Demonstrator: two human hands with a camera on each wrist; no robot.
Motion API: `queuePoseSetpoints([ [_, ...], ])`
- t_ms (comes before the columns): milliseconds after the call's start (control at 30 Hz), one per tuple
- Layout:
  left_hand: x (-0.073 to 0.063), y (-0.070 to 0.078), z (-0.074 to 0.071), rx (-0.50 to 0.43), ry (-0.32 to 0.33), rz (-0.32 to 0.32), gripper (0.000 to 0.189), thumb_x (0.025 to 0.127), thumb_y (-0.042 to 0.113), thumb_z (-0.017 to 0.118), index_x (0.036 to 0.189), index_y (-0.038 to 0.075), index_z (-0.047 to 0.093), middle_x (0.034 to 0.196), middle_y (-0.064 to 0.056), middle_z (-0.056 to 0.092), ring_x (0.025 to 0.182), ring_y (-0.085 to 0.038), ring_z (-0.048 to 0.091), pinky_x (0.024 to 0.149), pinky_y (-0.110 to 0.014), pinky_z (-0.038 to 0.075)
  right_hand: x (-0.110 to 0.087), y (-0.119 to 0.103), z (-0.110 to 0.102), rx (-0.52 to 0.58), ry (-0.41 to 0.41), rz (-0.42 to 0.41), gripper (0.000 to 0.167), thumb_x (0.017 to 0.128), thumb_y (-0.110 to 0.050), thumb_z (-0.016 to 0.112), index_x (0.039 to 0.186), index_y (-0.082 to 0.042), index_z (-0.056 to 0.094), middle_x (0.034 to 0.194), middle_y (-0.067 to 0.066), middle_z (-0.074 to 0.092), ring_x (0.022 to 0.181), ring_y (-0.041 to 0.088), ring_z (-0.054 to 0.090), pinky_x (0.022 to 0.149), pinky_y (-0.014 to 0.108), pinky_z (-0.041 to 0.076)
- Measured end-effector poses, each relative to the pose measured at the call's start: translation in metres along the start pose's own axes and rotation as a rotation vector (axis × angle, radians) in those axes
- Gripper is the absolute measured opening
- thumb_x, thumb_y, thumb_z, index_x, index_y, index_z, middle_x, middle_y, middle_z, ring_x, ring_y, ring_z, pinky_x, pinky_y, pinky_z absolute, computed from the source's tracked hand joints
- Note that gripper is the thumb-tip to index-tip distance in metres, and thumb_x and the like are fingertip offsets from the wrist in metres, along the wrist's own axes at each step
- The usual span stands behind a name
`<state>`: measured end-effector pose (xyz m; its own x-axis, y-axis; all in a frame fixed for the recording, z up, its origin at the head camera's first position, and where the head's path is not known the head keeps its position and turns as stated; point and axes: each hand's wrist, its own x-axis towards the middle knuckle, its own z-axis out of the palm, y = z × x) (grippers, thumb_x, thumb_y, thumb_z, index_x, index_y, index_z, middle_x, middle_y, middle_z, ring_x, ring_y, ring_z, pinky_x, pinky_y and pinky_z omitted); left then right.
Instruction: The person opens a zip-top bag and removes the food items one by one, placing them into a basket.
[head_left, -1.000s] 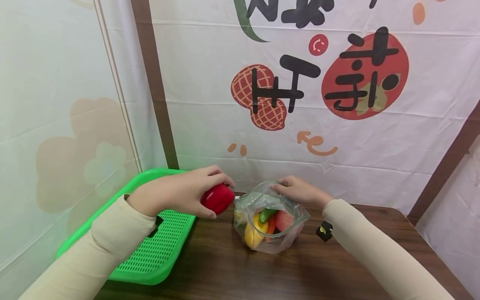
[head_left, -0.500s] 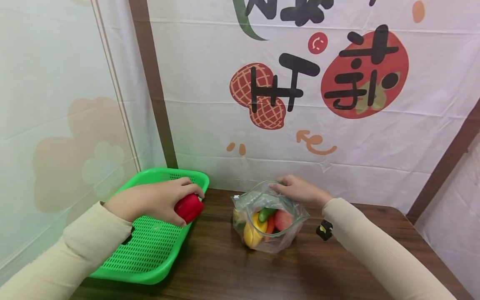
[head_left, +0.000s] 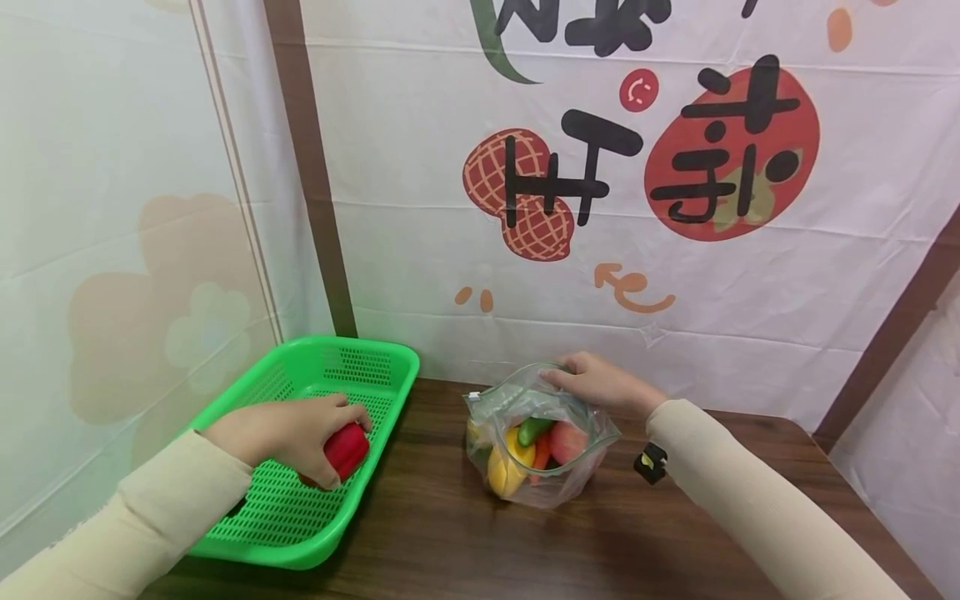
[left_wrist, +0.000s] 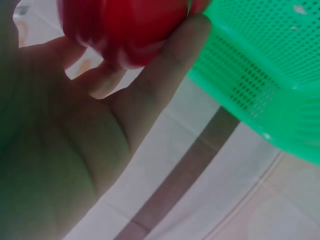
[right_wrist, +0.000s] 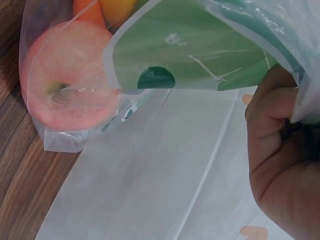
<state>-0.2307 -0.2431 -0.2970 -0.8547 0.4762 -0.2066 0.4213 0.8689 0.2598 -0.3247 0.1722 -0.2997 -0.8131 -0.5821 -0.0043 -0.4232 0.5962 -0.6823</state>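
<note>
A red bell pepper (head_left: 347, 451) is gripped by my left hand (head_left: 296, 433), over the green plastic basket (head_left: 408, 362) at the left. The left wrist view shows the pepper (left_wrist: 125, 30) between thumb and fingers, with part of its green stem. My right hand (head_left: 600, 383) pinches the far rim of a clear zip bag (head_left: 551, 493), whose mouth stands wide. Inside the bag lie a pink-red apple (right_wrist: 70, 75), a yellow fruit or vegetable (head_left: 507, 468), a green cucumber-like piece (head_left: 534, 430) and an orange carrot-like piece (head_left: 542, 454). The right fingertips are partly hidden behind the film.
The basket and bag stand on a dark brown wooden table (head_left: 450, 550). A white printed cloth (head_left: 420, 250) hangs right behind the table, and another pale cloth (head_left: 150, 292) borders the left. A small black device (head_left: 651, 462) sits under the right wrist.
My left hand has carried the red bell pepper left, away from beside the bag, and lower over the basket. The right hand and the bag have stayed in place.
</note>
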Motion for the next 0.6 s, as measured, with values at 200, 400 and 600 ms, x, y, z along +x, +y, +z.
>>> queuePoseSetpoints([
  [200, 0.000, -0.008, 0.014, -0.005, -0.064, -0.068, 0.060, 0.066, 0.023, 0.090, 0.117, 0.025, 0.058, 0.104, 0.000, 0.051, 0.092, -0.027, 0.054, 0.065, -0.044, 0.053, 0.000, -0.001, 0.000, -0.045, 0.012, -0.001, 0.042, 0.103, -0.039, 0.055, 0.088, -0.003, 0.066, 0.070, -0.001, 0.056, 0.065, 0.014, 0.055, 0.062, 0.028, 0.046],
  [400, 0.003, -0.013, 0.027, 0.012, -0.113, -0.091, 0.060, 0.063, 0.022, 0.088, 0.116, 0.027, 0.060, 0.102, 0.001, 0.052, 0.090, -0.026, 0.055, 0.065, -0.048, 0.053, 0.000, 0.000, 0.000, -0.057, 0.020, -0.004, 0.041, 0.103, -0.039, 0.055, 0.087, -0.002, 0.066, 0.070, -0.002, 0.057, 0.065, 0.013, 0.054, 0.062, 0.028, 0.046],
  [600, 0.009, -0.015, 0.042, 0.078, -0.196, -0.104, 0.055, 0.064, 0.015, 0.082, 0.112, 0.029, 0.060, 0.095, 0.004, 0.051, 0.083, -0.020, 0.051, 0.063, -0.043, 0.049, 0.000, 0.000, -0.001, -0.038, 0.017, 0.005, 0.042, 0.102, -0.040, 0.056, 0.086, -0.003, 0.066, 0.069, -0.001, 0.057, 0.064, 0.015, 0.055, 0.061, 0.029, 0.047],
])
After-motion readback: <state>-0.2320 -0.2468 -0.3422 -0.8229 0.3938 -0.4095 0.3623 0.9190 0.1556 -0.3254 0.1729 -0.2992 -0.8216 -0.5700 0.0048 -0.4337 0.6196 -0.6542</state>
